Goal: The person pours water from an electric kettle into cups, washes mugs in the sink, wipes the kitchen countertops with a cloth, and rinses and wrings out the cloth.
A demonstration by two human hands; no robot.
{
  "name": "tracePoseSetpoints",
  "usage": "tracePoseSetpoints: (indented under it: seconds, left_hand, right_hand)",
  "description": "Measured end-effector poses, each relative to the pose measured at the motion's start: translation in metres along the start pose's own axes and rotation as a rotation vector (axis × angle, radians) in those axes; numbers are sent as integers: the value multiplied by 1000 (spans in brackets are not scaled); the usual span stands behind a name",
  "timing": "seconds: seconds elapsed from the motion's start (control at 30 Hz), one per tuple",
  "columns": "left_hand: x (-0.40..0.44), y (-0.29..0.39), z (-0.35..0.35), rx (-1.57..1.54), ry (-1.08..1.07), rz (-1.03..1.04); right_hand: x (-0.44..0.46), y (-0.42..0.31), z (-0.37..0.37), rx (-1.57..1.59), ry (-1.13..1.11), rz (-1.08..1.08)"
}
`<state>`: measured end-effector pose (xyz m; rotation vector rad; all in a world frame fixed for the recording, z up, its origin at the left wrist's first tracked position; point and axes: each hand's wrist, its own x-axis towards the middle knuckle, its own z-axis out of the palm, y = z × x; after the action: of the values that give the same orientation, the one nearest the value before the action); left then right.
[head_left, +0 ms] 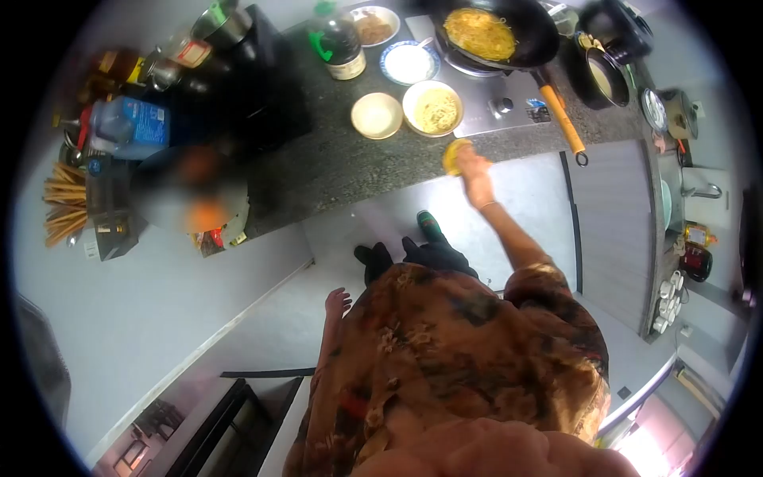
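Right hand (477, 175) grasps a yellow sponge (453, 158) (perhaps a cloth) at the front edge of the counter (318, 176); left hand (338, 302) hangs released, half-curled. Counter surface stretches leftward from the cream bowl (377, 116); the bottle (340, 44) label is too small to read.

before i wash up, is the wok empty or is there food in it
Not empty: a golden mass of food lies in the wok, with bare black surface beside it.

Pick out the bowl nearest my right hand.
The yellow-filled bowl, overlapping the front-left edge of the stove. The cream bowl lies farther left of your right hand; the blue-rimmed dish and brown-filled bowl sit farther back.
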<state>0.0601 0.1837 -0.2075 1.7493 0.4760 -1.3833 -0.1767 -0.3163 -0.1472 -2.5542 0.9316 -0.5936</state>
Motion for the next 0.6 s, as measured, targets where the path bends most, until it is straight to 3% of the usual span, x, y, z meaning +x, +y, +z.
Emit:
tracePoseSetpoints:
  seconds: [0.17, 0.2, 0.23, 0.27, 0.3, 0.33, 0.37, 0.4, 0.43, 0.5, 0.57, 0.6]
  left_hand:
    - [-10, 9, 66, 103, -54, 140]
    - [-8, 8, 74, 109, -52, 151]
    - [3, -1, 75, 321, -116, 355]
    - [4, -3, 78, 437, -162, 461]
    - [4, -5, 82, 546, -199, 574]
    - [1, -1, 88, 545, -167, 507]
    - [9, -2, 86, 696, -198, 582]
    - [15, -2, 82, 907, -236, 680]
    - [24, 1, 77, 1261, -273, 851]
    - [36, 8, 72, 1685, -326, 1086]
    - [36, 3, 74, 923, -411, 640]
    - [37, 9, 77, 165, -402, 135]
  right_hand:
    - [-7, 152, -64, -243, 131, 164]
    - [-5, 173, -77, -181, 189, 272]
    - [-5, 191, -91, -121, 249, 381]
    - [-6, 209, -103, 80, 144, 754]
    - [-9, 234, -110, 76, 165, 762]
    - [-13, 262, -112, 388, 349, 762]
    - [-18, 282, -122, 696, 538, 736]
    - [-11, 266, -163, 759, 371, 1130]
    - [-14, 251, -184, 1260, 551, 1152]
    - [-33, 238, -208, 1901, 535, 910]
    - [-54, 203, -230, 2151, 574, 630]
    - [-61, 181, -243, 2214, 622, 578]
